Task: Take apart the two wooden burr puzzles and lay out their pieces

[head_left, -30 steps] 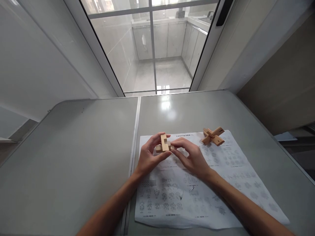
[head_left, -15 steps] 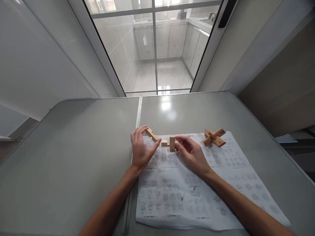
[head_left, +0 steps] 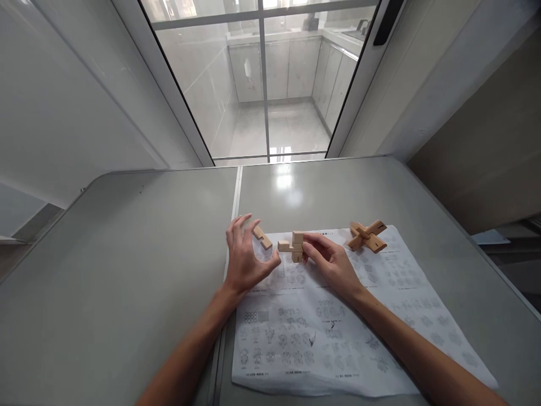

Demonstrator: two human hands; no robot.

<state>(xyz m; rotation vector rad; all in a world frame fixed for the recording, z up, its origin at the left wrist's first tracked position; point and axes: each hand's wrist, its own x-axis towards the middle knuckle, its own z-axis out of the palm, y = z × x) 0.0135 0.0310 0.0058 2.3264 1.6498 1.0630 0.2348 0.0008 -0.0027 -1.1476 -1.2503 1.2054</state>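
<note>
My left hand (head_left: 248, 259) is open, thumb and fingers spread apart, beside a notched wooden puzzle piece (head_left: 262, 237). That piece lies at the upper left part of the printed sheet, apart from the thumb. My right hand (head_left: 333, 264) pinches a small assembly of interlocking wooden puzzle pieces (head_left: 297, 247) by its right side. One arm of the assembly sticks out to the left, toward my left thumb. My right fingertips cover part of its right side.
Under both hands lies a large creased instruction sheet (head_left: 291, 349) with printed diagrams. A cross-shaped wooden puzzle (head_left: 367, 235) rests near its upper right corner. The grey table (head_left: 139, 270) has a metal seam left of the sheet; a glass door (head_left: 291, 79) stands beyond its far edge.
My left hand has let go of the notched piece, which now lies on the sheet, and its fingers have opened. The right hand still holds the assembly in nearly the same place.
</note>
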